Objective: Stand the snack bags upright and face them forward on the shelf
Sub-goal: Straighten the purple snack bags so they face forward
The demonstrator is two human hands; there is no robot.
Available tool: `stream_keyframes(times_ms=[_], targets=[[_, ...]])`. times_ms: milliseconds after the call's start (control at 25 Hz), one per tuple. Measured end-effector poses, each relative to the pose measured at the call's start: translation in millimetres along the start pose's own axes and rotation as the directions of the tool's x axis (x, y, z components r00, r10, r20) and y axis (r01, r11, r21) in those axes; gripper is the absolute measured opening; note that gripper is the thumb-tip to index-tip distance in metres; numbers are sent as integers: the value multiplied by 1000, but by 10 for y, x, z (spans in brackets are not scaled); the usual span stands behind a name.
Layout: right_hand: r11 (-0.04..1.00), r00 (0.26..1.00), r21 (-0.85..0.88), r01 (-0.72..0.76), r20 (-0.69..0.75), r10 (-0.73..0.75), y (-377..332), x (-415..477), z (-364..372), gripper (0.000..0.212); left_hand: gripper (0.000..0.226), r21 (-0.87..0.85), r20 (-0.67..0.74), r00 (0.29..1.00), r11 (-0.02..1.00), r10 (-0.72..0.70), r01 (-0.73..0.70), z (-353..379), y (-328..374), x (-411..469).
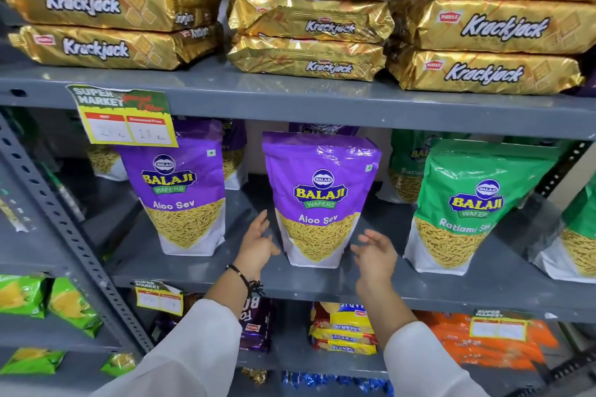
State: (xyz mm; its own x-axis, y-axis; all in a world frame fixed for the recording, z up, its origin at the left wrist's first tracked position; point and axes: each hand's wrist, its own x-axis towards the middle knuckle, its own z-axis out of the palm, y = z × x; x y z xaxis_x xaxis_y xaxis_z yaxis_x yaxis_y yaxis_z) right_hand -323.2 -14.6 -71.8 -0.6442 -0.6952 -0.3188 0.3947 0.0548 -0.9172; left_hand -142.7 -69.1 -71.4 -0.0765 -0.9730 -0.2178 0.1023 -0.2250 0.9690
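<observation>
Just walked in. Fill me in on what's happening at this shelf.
A person is tidying snack bags. Both hands, left hand and right hand, are open on either side of the middle purple Aloo Sev bag, not gripping it. It stands upright, facing forward on the grey shelf, like the green Ratlami Sev bag beside it.

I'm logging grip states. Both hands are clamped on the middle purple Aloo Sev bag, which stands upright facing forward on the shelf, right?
Not clamped. The head view shows the left hand and right hand open on either side of the middle purple Aloo Sev bag, not gripping it. It does stand upright, facing forward.
</observation>
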Motion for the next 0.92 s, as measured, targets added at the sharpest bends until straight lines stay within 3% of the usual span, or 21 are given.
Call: stream_keyframes(times_ms=[80,200,280,400,600,760,920], targets=[[991,996,103,81,25,-84,-15,-241,147,31,58,4,-51,996,998,68,-68,-208,44,-75],[994,969,72,79,228,-93,64,-609,518,30,35,-110,-174,973,979,154,-174,-695,206,-148],[999,932,27,25,362,-33,153,-743,854,30,29,-251,-280,945,937,169,-242,-1157,291,-127],[997,903,-42,-60,423,72,368,-754,1306,33,36,-287,-422,895,915,145,-284,-1866,295,31],[979,913,-173,-109,373,167,838,-818,1890,38,67,-125,-222,957,968,185,-216,-2424,362,294],[965,897,-247,-91,401,187,1049,-912,2139,56,94,-6,50,997,998,66,-66,-2524,319,388],[971,904,-226,-72,398,160,1082,-929,2126,56,89,-69,88,994,996,69,-63,-2479,319,382]])
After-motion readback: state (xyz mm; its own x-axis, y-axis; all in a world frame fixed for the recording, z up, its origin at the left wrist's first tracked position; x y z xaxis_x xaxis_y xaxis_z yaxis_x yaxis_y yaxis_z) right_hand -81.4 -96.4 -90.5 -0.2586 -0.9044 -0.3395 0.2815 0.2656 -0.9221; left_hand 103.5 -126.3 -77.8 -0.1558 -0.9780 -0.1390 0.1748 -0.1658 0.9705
